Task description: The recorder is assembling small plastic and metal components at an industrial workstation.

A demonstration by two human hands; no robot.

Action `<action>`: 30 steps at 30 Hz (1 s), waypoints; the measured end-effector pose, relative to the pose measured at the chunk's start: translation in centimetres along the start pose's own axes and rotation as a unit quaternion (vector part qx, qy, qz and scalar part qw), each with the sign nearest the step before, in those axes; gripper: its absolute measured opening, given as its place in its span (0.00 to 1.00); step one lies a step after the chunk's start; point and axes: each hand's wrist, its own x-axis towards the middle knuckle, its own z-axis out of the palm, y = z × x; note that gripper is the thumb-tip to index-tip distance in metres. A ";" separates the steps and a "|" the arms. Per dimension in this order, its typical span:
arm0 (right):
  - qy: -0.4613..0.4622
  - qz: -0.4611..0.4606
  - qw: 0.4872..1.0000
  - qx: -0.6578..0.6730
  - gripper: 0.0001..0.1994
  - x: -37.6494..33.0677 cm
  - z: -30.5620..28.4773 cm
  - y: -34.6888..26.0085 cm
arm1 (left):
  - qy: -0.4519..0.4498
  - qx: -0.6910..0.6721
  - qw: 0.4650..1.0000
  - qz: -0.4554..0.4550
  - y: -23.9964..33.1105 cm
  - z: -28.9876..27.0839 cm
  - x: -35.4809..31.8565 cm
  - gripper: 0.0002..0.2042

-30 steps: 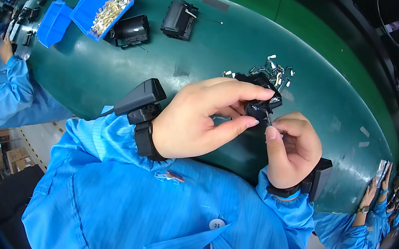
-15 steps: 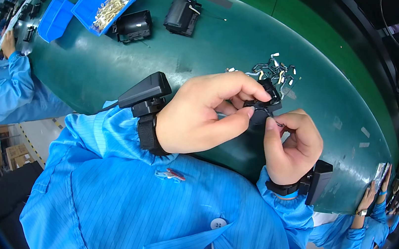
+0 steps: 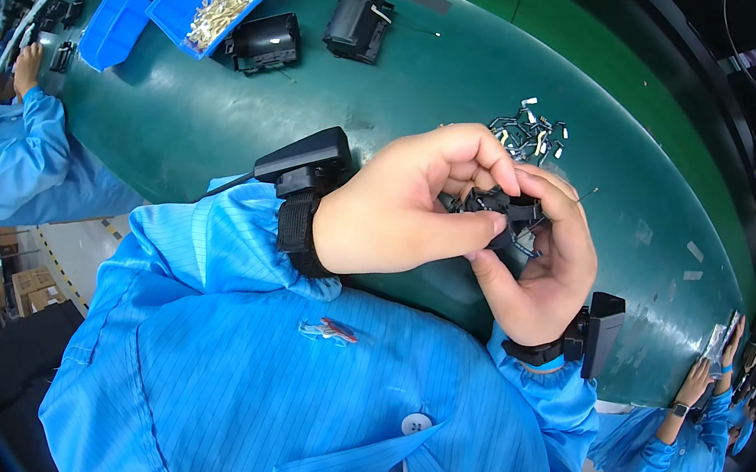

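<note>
A small black plastic part [image 3: 521, 212] sits between both hands, above the green table. My left hand [image 3: 405, 206] grips it, the thumb lying along its near side and the fingers curled behind. My right hand [image 3: 552, 267] closes round its right side, index finger at the top and thumb below. Thin wires stick out of the part beside the right fingers, one reaching up to the right. The hands cover much of the part. Just beyond them lies a loose pile of short cables [image 3: 534, 134] with white connectors.
Two larger black housings [image 3: 358, 26] [image 3: 265, 41] stand at the back left. Near them are a blue bin [image 3: 165, 7] of small pale pieces and another blue bin [image 3: 112, 34]. Co-workers' hands [image 3: 27, 70] [image 3: 692, 380] show at both table ends.
My right hand has moved up and wrapped round the part's right side. The part has turned, and its wires now show by the right fingers. My left hand has shifted slightly right.
</note>
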 end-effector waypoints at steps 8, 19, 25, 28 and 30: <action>0.034 -0.023 0.998 -0.050 0.29 -0.2 0.1 0.1 | -0.035 -0.048 0.997 0.047 -0.3 -0.4 0.6 0.14; 0.010 -0.055 0.993 -0.107 0.30 0.6 -0.3 -0.5 | 0.049 0.259 0.958 0.110 1.1 -1.2 -0.4 0.16; 0.041 -0.055 0.982 -0.177 0.35 0.2 -0.1 -0.5 | 0.019 0.357 0.922 0.147 2.1 -0.5 -1.1 0.28; 0.028 -0.090 0.976 -0.197 0.40 0.6 -0.5 -0.4 | -0.004 0.426 0.890 0.162 3.0 -1.0 -0.3 0.27; 0.094 0.025 0.995 -0.011 0.58 -0.3 0.5 -0.6 | 0.009 0.506 0.838 0.206 5.7 -2.4 1.9 0.23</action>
